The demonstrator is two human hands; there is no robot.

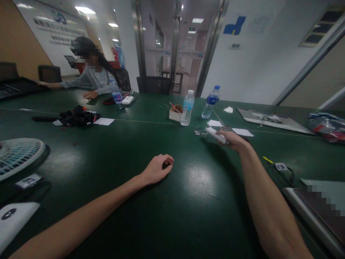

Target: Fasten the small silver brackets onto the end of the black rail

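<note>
My left hand [157, 169] rests on the dark green table [113, 162] near its middle, fingers loosely curled under, nothing visible in it. My right hand [234, 139] reaches further out to the right and is closed around a slim white device [215, 135] that sticks out to the left of the fingers. Small metal parts [201, 132] lie scattered on the table just left of that hand. White paper sheets [242, 132] lie just beyond it.
Two water bottles [187, 108] [210, 102] and a small cardboard box [175, 112] stand beyond the hands. A white fan [18, 154] lies at the left, a laptop [315, 208] at the right. Another person [91, 77] sits at the far left behind a third bottle [115, 91]. Black items [78, 117] lie nearby.
</note>
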